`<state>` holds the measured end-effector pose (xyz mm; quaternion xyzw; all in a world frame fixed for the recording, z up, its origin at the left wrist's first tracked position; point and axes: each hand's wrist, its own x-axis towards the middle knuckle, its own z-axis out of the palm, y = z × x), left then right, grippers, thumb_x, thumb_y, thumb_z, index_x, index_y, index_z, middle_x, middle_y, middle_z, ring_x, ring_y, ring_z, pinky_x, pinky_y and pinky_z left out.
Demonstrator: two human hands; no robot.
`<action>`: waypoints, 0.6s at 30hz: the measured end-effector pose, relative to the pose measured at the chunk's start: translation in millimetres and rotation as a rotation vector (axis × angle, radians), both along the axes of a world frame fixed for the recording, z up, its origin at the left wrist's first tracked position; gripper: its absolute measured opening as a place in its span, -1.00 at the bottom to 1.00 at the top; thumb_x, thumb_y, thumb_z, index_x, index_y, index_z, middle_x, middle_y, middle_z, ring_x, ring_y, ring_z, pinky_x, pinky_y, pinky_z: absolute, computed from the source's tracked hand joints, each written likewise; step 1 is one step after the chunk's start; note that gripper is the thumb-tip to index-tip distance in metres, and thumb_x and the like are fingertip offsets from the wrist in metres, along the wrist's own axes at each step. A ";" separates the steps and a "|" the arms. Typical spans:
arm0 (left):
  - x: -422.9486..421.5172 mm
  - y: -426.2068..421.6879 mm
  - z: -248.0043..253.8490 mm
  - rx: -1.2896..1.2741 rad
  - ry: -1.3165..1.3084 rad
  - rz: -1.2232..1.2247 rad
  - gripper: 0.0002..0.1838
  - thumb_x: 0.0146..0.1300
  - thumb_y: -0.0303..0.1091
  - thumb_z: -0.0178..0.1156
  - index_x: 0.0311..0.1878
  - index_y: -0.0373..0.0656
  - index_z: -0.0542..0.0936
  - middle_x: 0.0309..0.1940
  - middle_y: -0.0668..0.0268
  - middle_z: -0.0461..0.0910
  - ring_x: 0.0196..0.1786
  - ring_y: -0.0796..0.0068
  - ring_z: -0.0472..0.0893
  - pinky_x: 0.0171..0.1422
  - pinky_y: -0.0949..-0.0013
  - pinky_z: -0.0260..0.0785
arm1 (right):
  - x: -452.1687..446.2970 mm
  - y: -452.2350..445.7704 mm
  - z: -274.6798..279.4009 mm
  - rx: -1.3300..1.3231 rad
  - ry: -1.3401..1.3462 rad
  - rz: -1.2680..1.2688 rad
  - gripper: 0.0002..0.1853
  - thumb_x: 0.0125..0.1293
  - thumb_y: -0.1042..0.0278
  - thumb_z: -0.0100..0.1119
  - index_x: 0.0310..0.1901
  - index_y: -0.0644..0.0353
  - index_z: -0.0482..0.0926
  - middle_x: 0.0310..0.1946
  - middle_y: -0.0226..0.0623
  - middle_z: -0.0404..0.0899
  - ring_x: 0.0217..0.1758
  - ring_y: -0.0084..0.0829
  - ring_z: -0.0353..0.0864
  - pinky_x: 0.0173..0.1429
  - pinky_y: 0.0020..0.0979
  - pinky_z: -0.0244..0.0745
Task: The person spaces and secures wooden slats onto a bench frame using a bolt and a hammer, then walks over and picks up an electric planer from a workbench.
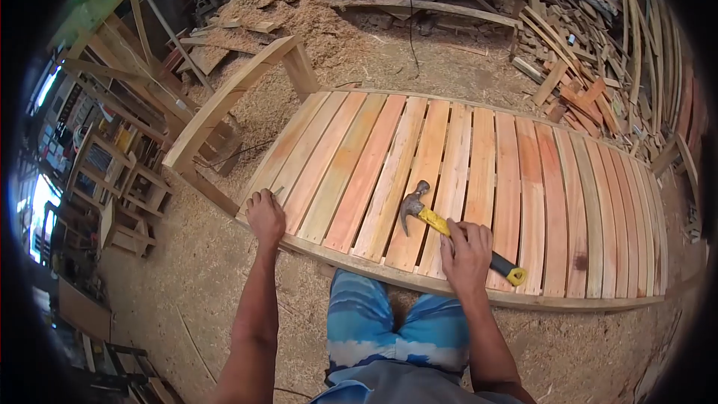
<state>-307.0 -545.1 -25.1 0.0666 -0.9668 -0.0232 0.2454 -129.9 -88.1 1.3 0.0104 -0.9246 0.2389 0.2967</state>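
A long slatted wooden frame [396,172] lies in front of me, its slats in pale and reddish tones with narrow gaps between them. On its near left corner rests my left hand [265,217], fingers bent, with a small thin piece showing by the fingertips; what it pinches is too small to name. A claw hammer [432,217] with a yellow and black handle lies slantwise over the slats, its metal head toward the upper left. My right hand [469,254] is closed around the middle of the handle.
An arched wooden end piece [232,97] rises at the frame's left end. Sawdust [280,0] is heaped beyond it. Scrap wood [591,97] is piled at the upper right. Wooden chairs [120,187] stand at the left. A long bench [426,6] stands at the back.
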 end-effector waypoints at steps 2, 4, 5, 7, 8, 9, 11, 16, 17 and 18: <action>1.9 1.7 -1.1 0.004 -0.008 -0.007 -0.85 0.60 -0.30 0.23 0.07 -0.15 0.64 0.02 0.06 0.69 0.15 -0.12 0.63 0.24 -0.19 0.47 | 1.2 0.5 0.2 -0.009 -0.015 0.012 -0.59 0.38 0.35 0.51 0.23 0.25 0.80 0.03 -0.12 0.66 0.16 -0.04 0.64 0.50 0.16 0.43; 0.0 0.5 -0.2 0.011 -0.013 -0.009 -0.85 0.57 -0.34 0.22 0.07 -0.15 0.63 0.01 0.04 0.69 0.13 -0.14 0.63 0.24 -0.18 0.47 | 0.1 2.3 1.5 -0.024 -0.010 0.029 -0.60 0.40 0.33 0.50 0.22 0.25 0.80 0.05 -0.12 0.67 0.19 -0.04 0.65 0.54 0.19 0.41; -2.3 0.0 -0.2 0.008 0.018 -0.035 -0.86 0.54 -0.38 0.21 0.07 -0.16 0.63 0.00 0.03 0.69 0.12 -0.15 0.64 0.24 -0.19 0.47 | -1.7 3.4 3.8 -0.030 -0.015 0.029 -0.61 0.41 0.32 0.49 0.22 0.25 0.80 0.05 -0.12 0.67 0.20 -0.04 0.65 0.55 0.20 0.40; -3.8 -4.4 -6.3 -0.005 0.066 -0.072 -0.84 0.48 -0.44 0.19 0.06 -0.17 0.61 -0.03 0.01 0.70 0.10 -0.16 0.65 0.22 -0.19 0.46 | -0.5 2.0 7.6 -0.049 -0.036 0.045 -0.61 0.42 0.31 0.48 0.22 0.25 0.80 0.06 -0.12 0.67 0.22 -0.04 0.65 0.58 0.22 0.38; -2.7 -3.6 -5.8 -0.014 0.083 -0.067 -0.81 0.44 -0.48 0.18 0.07 -0.18 0.60 -0.06 -0.01 0.71 0.07 -0.18 0.66 0.21 -0.19 0.47 | 0.3 1.6 7.8 -0.053 -0.037 0.046 -0.61 0.43 0.31 0.48 0.22 0.25 0.80 0.06 -0.12 0.67 0.22 -0.04 0.65 0.58 0.22 0.37; -2.3 -0.7 -5.3 -0.023 0.097 -0.058 -0.78 0.39 -0.51 0.16 0.07 -0.19 0.59 -0.09 -0.03 0.72 0.04 -0.19 0.68 0.19 -0.19 0.48 | -1.4 2.2 7.9 -0.058 -0.041 0.053 -0.61 0.43 0.31 0.48 0.23 0.25 0.80 0.06 -0.12 0.67 0.22 -0.04 0.66 0.58 0.22 0.37; 3.3 6.5 1.2 -0.007 0.074 0.011 -0.75 0.38 -0.50 0.18 0.10 -0.19 0.57 -0.14 -0.05 0.73 0.00 -0.21 0.70 0.14 -0.20 0.50 | -2.2 1.0 7.7 -0.049 -0.058 0.048 -0.62 0.46 0.31 0.47 0.23 0.24 0.81 0.06 -0.11 0.67 0.22 -0.05 0.66 0.59 0.20 0.38; 7.9 14.1 8.5 0.190 0.033 0.195 -0.65 0.53 -0.39 0.18 0.30 -0.21 0.48 -0.25 -0.10 0.78 -0.14 -0.30 0.76 0.03 -0.29 0.55 | -3.9 -1.3 4.6 -0.044 -0.044 0.057 -0.66 0.47 0.38 0.45 0.22 0.29 0.82 0.07 -0.08 0.69 0.21 -0.02 0.66 0.52 0.14 0.42; 14.0 11.2 7.5 0.215 0.103 0.191 -0.46 0.56 -0.38 0.15 0.54 -0.24 0.37 -0.28 -0.09 0.80 -0.22 -0.26 0.78 0.02 -0.19 0.61 | -3.9 -0.3 3.5 -0.057 -0.018 0.060 -0.66 0.47 0.41 0.45 0.22 0.30 0.82 0.08 -0.08 0.70 0.21 -0.01 0.66 0.49 0.12 0.44; 27.0 13.8 11.2 0.384 0.199 0.203 -0.40 0.56 -0.38 0.15 0.60 -0.23 0.33 -0.28 -0.07 0.80 -0.22 -0.18 0.79 0.03 -0.12 0.62 | -1.6 -0.8 3.2 -0.067 0.003 0.062 -0.66 0.46 0.44 0.44 0.22 0.31 0.81 0.08 -0.08 0.70 0.21 0.00 0.66 0.46 0.11 0.46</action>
